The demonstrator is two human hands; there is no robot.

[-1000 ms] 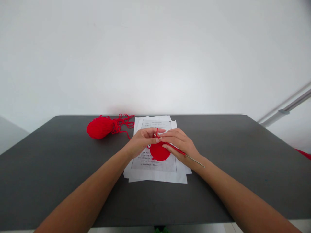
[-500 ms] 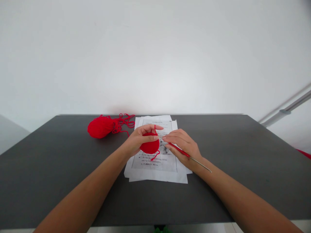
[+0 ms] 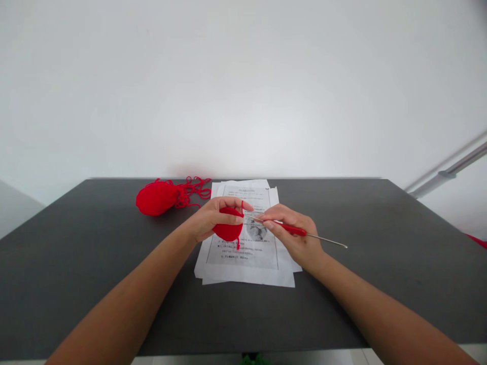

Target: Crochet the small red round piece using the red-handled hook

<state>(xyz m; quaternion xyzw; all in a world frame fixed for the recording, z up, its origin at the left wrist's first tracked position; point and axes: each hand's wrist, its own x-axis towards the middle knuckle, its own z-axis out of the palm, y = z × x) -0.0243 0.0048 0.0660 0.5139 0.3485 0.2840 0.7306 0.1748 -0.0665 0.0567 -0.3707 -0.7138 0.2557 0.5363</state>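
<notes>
My left hand (image 3: 213, 219) is closed on a round red crocheted piece (image 3: 227, 231), pinching its upper edge above the printed sheets. My right hand (image 3: 294, 235) grips a crochet hook (image 3: 300, 231) with a red handle and a thin metal shaft. The hook's tip points left at the edge of the red piece, and its rear end sticks out to the right. A short yarn tail hangs under the piece. A ball of red yarn (image 3: 155, 197) lies at the back left, with loose loops of strand trailing toward my left hand.
A stack of white printed sheets (image 3: 247, 263) lies on the dark grey table (image 3: 380, 263) under my hands. A white wall stands behind the table's far edge. A metal rail (image 3: 449, 172) runs at the far right.
My left hand has drawn the red piece to the left and turned it more on edge. The hook has swung from slanting down-right to nearly level, and my right hand has shifted right.
</notes>
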